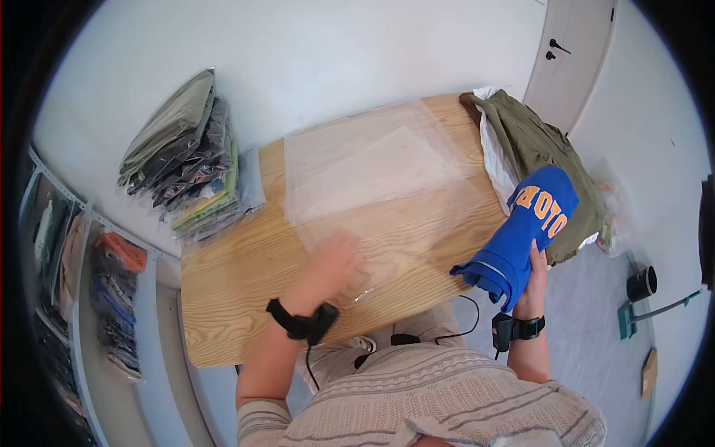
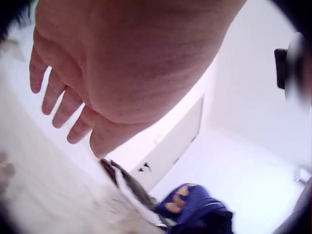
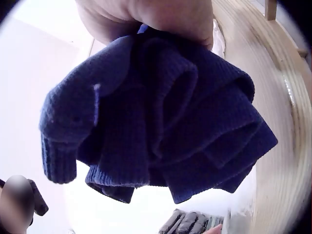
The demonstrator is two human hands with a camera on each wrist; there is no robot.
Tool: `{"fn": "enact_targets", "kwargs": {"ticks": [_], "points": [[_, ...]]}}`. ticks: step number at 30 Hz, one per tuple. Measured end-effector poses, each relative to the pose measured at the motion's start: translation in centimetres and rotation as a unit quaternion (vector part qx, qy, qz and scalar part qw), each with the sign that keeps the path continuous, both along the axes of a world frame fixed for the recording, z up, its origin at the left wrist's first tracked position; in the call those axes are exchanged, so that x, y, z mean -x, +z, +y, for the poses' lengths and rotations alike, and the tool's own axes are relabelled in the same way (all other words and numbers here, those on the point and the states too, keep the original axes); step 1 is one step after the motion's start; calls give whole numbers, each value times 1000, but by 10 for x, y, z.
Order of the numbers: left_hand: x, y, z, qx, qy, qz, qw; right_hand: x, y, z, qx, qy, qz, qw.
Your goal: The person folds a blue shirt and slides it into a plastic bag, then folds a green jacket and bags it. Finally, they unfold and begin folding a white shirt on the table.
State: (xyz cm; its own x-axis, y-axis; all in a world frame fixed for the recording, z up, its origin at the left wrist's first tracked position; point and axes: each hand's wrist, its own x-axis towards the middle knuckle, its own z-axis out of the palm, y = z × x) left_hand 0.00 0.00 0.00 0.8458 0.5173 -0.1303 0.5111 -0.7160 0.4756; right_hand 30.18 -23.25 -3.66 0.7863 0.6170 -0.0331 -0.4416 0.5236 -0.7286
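Observation:
Folded into a bundle, a blue sweatshirt (image 1: 514,231) with orange letters and ribbed edges is gripped by my right hand (image 1: 535,283) over the table's right side. Its hems and cuffs hang down in the right wrist view, where the hand (image 3: 151,19) holds the cloth from above in that picture. My left hand (image 1: 337,262), blurred in the head view, is over the near edge of a clear plastic bag (image 1: 357,167) spread on the table. In the left wrist view that hand (image 2: 107,63) has its fingers extended and slightly apart, holding nothing.
A stack of bagged clothes (image 1: 194,156) stands at the back left of the wooden table (image 1: 231,298). Olive-green garments (image 1: 521,134) lie along its right edge. Shelves (image 1: 149,313) with more bagged clothes are at the left. A door (image 1: 573,52) is at the far right.

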Motion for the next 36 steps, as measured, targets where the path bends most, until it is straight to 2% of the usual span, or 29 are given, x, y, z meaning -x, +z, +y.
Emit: {"fn": "enact_targets", "kwargs": {"ticks": [2, 3, 6, 8, 9, 11, 15, 17, 20, 21, 23, 24, 26, 30, 32, 33, 35, 36], "points": [[18, -17, 22, -115, 1, 16, 993, 6, 3, 0, -2, -8, -12, 1000], [22, -20, 33, -134, 0, 23, 991, 7, -1, 9, -21, -9, -4, 1000], [30, -40, 14, -164, 26, 21, 986, 6, 10, 1, -6, -13, -18, 1000], [23, -35, -4, -258, 95, 37, 961, 9, 12, 3, -14, 0, -31, 999], [14, -33, -14, -255, 95, 38, 962, 9, 12, 3, -11, 1, -30, 999], [-6, -27, -38, -326, 180, 117, 921, 11, 13, 3, -16, 8, -25, 1000], [-28, -10, -58, -255, 152, 85, 951, 19, 19, 2, -11, 18, -21, 1000], [-24, -16, -44, -143, 142, -54, 978, 17, 17, 1, 3, 8, -38, 999], [3, -32, -12, -195, 87, -60, 975, 15, 16, -1, 0, 8, -54, 999], [5, -39, -12, -192, 85, -58, 976, 12, 15, -2, 3, 7, -52, 999], [14, -53, -17, -307, 121, -25, 943, 8, 10, -5, 28, 7, -67, 997], [13, -46, -22, -301, 120, -19, 946, 9, 10, -5, 36, 8, -61, 997], [-5, -18, -40, -221, 164, 71, 959, 11, 14, -5, 10, 11, -54, 998], [-32, -9, -63, -170, 180, 130, 960, 20, 23, -2, 18, 11, -34, 999], [-36, -19, -65, -169, 171, -50, 969, 20, 21, -2, 30, 7, -53, 998], [-33, -27, -59, -165, 172, -50, 970, 19, 21, -2, 33, 8, -54, 998], [-19, -39, -41, -167, 100, -155, 968, 17, 21, -4, 29, 3, -76, 997], [-14, -37, -40, -165, 100, -155, 969, 16, 21, -5, 32, 3, -76, 997]]}}
